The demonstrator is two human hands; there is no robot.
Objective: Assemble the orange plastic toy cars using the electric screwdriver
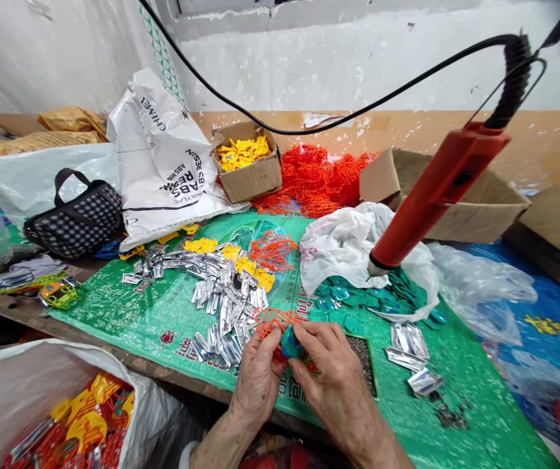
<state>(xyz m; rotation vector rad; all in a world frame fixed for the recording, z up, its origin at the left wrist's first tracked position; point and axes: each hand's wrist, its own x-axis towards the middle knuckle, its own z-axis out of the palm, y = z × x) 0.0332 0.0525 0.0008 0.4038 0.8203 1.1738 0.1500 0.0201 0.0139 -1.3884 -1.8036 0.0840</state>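
My left hand (259, 368) grips an orange openwork plastic piece (276, 319) near the table's front edge. Fingers of my right hand (333, 368) close on a small dark green-blue plastic part (291, 343), pressed against the orange piece. How the two parts fit together is hidden by my fingers. Just beyond my hands lies a heap of shiny silver metal strips (228, 306) with yellow plastic pieces (246, 265) at its far side. Beside my right hand sits a shallow tray (376, 374) of tiny dark bits, probably screws. Green plastic pieces (348, 319) lie behind it.
A red electric screwdriver (436, 189) hangs from a cable at right. Along the back stand a white sack (157, 163), a box of yellow pieces (255, 179), an orange pile (319, 176) and a cardboard box (475, 205). A white bag (147, 397) with finished-looking pieces sits lower left.
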